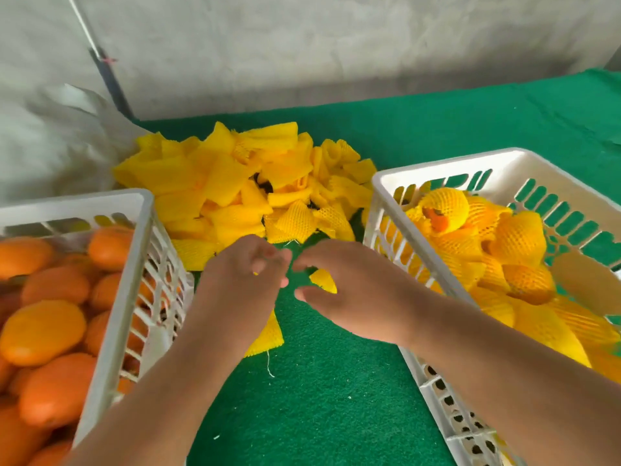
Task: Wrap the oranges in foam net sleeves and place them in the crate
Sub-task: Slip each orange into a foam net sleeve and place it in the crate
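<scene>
Across the green felt table [336, 398], at eight o'clock — a white crate [134, 270] of bare oranges [43, 331]; at three, another crate [396, 183] holding wrapped oranges [517, 240]. Foam net sleeves [235, 183] heap at twelve. Left hand [242, 280] and right hand [349, 290] — fingers loosely curled — flank one yellow sleeve [324, 280]; grip unclear.

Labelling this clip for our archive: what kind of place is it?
Probably a fruit-packing station: a white plastic crate of bare oranges, a heap of yellow foam net sleeves, and a second white crate of sleeved oranges.
</scene>
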